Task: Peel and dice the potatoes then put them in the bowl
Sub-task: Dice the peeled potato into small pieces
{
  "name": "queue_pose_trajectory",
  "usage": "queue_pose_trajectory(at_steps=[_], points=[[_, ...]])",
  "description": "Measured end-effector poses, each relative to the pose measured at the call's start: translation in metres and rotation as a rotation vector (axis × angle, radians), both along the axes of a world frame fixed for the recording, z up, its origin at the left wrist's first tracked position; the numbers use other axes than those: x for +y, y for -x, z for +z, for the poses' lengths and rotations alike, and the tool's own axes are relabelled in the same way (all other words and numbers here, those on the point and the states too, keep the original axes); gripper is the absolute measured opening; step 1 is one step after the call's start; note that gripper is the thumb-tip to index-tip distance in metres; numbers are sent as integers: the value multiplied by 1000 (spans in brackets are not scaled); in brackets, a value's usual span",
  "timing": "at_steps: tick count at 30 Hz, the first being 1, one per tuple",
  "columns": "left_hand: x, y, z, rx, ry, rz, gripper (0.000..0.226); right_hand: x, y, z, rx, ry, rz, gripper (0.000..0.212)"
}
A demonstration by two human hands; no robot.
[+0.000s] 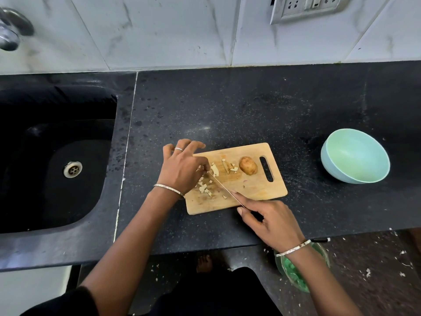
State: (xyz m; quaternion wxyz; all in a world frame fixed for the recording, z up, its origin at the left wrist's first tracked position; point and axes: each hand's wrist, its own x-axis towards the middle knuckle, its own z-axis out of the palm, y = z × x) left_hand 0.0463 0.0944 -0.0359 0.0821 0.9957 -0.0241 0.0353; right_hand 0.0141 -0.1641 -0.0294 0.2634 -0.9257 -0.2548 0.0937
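Board (257, 190): wooden, lying on the black bench (227, 106).
Left hand (182, 169): over the board's left end, forefinger bent down, holding a potato strip (214, 168); other fingers spread.
Right hand (271, 222): at the board's near edge, gripping the knife (225, 189), blade tip beside the strip.
Diced pieces (204, 187): scattered just beside the left hand.
Whole potato (248, 165): unpeeled, right of the strip.
Bowl (330, 165): well right.

Matt pale wooden cutting board (255, 188); speckled black polished stone counter (227, 110); smooth plastic-looking mint bowl (330, 166); glossy marbled wall tiles (159, 30).
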Motion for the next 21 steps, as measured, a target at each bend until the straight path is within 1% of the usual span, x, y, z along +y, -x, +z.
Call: queue_pose_trajectory(at_steps=[2,6,9,12,18,21], points=[[5,0,-1,-3,33,28,7,-11,0,-3,16,-48,-1,41],[6,0,-5,-15,123,73,12,-23,-2,-13,54,-182,-75,41],[-3,1,-5,-28,162,75,18,-23,-3,-19,64,-223,-121,40],[-15,3,-2,54,116,1,27,-18,-2,-24,68,-248,-134,40],[-15,13,-1,217,89,-115,25,-13,2,-29,77,-274,-150,40],[-12,17,-4,217,90,-116,22,-12,3,-30,89,-269,-141,40]])
